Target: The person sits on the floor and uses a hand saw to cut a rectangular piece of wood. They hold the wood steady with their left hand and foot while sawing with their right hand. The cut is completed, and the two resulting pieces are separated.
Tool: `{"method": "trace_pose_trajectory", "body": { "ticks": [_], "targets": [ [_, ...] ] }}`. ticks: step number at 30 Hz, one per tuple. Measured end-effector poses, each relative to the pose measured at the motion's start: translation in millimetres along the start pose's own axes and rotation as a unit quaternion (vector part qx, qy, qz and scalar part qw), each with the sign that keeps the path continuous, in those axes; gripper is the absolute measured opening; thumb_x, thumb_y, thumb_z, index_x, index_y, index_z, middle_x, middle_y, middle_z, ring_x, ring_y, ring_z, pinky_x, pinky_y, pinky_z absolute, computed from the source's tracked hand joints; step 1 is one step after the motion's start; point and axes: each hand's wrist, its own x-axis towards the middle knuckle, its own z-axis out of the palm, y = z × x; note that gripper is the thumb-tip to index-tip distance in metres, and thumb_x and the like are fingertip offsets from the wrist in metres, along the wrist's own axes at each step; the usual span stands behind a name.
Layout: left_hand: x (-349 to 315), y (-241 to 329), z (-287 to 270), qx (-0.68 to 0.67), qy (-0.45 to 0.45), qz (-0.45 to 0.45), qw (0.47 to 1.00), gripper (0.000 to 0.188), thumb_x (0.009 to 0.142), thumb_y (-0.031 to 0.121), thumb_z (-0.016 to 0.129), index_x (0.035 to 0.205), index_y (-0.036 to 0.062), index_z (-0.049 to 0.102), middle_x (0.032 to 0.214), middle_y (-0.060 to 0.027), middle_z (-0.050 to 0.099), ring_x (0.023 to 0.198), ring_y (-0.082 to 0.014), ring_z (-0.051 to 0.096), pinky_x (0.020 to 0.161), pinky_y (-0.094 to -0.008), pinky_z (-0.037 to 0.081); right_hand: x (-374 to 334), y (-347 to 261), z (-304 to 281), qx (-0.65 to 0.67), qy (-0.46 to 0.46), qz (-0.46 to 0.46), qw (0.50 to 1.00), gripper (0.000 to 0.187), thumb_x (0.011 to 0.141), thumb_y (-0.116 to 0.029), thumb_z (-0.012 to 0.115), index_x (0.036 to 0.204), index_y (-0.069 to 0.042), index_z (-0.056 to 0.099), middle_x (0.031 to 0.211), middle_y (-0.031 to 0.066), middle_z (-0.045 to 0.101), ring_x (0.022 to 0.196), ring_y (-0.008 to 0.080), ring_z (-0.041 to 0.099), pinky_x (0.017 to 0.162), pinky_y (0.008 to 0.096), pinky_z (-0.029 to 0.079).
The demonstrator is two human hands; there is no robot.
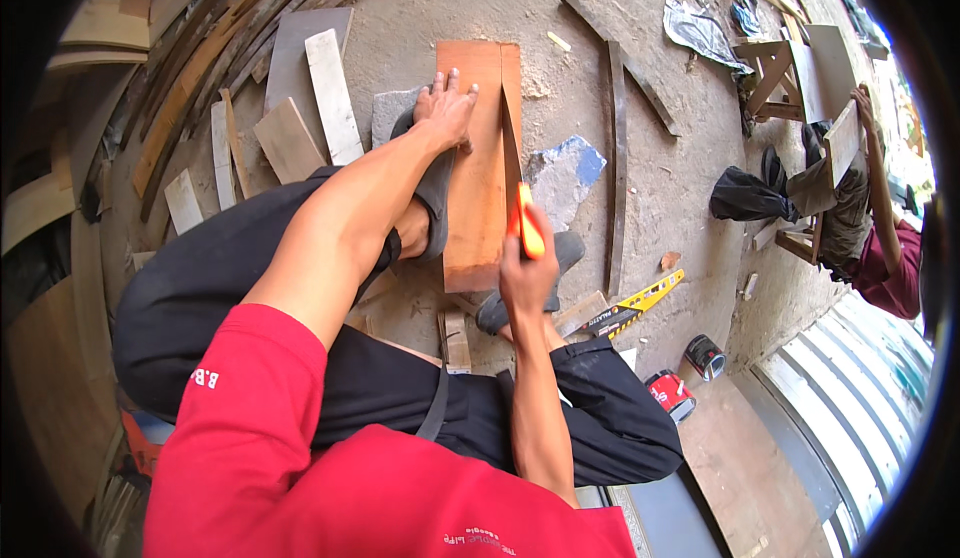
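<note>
A reddish-brown wooden board (470,188) lies lengthwise in front of me. My left hand (446,116) rests flat on its upper left part, fingers spread. My right hand (528,273) is closed round the orange handle of a handsaw (513,148). The blade points away from me and stands in the board near its right edge. From the blade's far end, a thin cut line runs to the board's far edge. My left shoe (432,203) presses against the board's left side; my right shoe (565,255) is beside its near right corner.
Wood offcuts (333,93) and long curved strips lie at left. A broken grey slab (568,176) and dark strips (616,168) are to the right. Nearer lie a yellow-black tool (645,303), a red can (670,395) and a dark can (705,356). At far right another person (885,268) holds a board.
</note>
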Motion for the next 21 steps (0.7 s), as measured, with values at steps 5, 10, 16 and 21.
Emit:
{"method": "trace_pose_trajectory", "body": {
  "ticks": [5,10,16,21],
  "targets": [
    [2,3,-7,0.003,0.006,0.005,1.000,0.120,0.055,0.038,0.095,0.155,0.0168,0.032,0.163,-0.0233,0.018,0.149,-0.0434,0.021,0.116,-0.0526,0.030,-64,17,-28,0.054,0.030,-0.047,0.997,0.042,0.090,0.002,0.059,0.131,-0.002,0.058,0.118,0.0173,0.068,0.108,0.0253,0.066,0.093,0.0350,0.051],
    [0,1,-3,0.003,0.006,0.004,1.000,0.119,0.055,0.038,0.095,0.155,0.0173,0.033,0.163,-0.0238,0.017,0.149,-0.0438,0.021,0.116,-0.0523,0.030,4,4,-1,0.013,-0.001,0.011,1.000,0.039,0.091,-0.002,0.060,0.129,0.000,0.058,0.121,0.0169,0.067,0.101,0.0241,0.067,0.090,0.0336,0.051],
    [3,-1,-6,0.014,0.005,0.000,1.000,0.120,0.054,0.040,0.095,0.155,0.0183,0.034,0.161,-0.0256,0.019,0.148,-0.0444,0.025,0.114,-0.0522,0.034,-47,5,-25,0.047,0.012,-0.022,0.999,0.039,0.090,-0.001,0.060,0.129,0.000,0.058,0.123,0.0158,0.066,0.107,0.0247,0.065,0.092,0.0330,0.051],
    [-3,1,-2,0.005,0.009,-0.002,1.000,0.120,0.053,0.038,0.096,0.155,0.0184,0.034,0.162,-0.0239,0.018,0.148,-0.0437,0.024,0.114,-0.0521,0.034,-7,2,-5,-0.006,0.010,0.006,1.000,0.040,0.090,-0.001,0.058,0.130,-0.001,0.058,0.116,0.0168,0.068,0.101,0.0222,0.066,0.091,0.0329,0.051]
  ]
}}
